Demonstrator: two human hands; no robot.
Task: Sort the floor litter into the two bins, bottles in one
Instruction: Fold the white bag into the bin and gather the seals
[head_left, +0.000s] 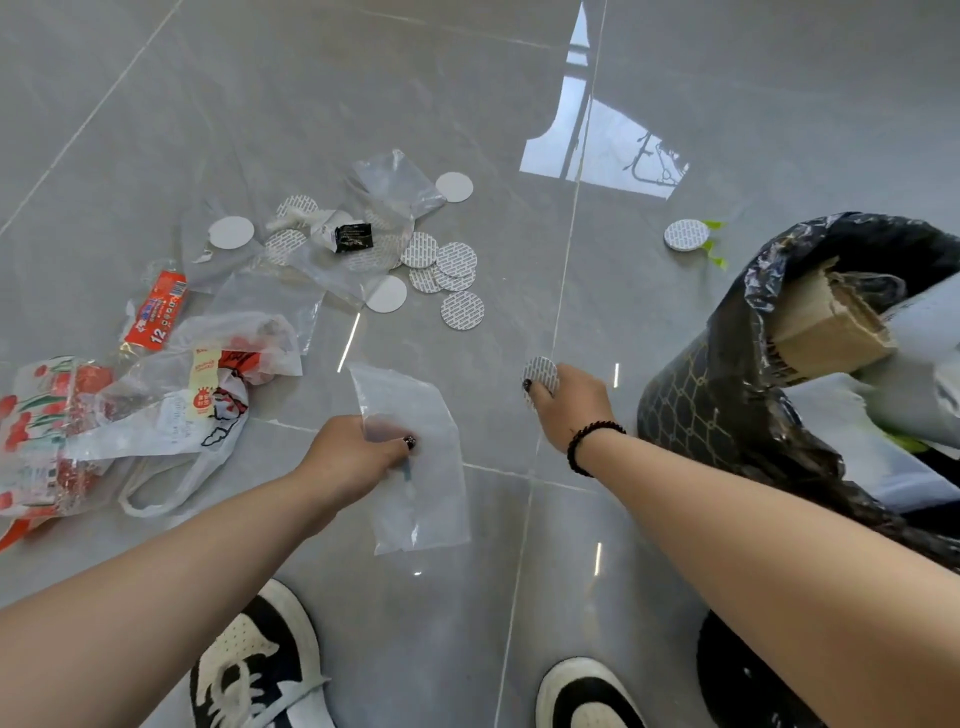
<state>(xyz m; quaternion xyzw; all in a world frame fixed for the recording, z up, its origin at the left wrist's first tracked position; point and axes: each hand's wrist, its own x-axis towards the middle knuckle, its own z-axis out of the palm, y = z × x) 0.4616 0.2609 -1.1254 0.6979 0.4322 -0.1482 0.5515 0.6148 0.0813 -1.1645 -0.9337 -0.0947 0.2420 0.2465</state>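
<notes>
My left hand (353, 454) pinches a clear plastic bag (415, 493) that hangs just above the grey floor. My right hand (569, 402) holds a round printed seal disc (540, 373) between its fingers, left of the bin (691, 400). The bin has a black liner and holds cardboard (831, 327). A crushed bottle with a red label (158, 317) lies on the floor at the left. Several more discs (447, 265), clear bags and a black sachet (353, 237) lie scattered further out.
A heap of printed plastic bags (104, 415) lies at the left. One disc (685, 235) sits alone near green scraps to the right. My shoes (260, 670) stand at the bottom. A second black shape (737, 680) shows at the lower right.
</notes>
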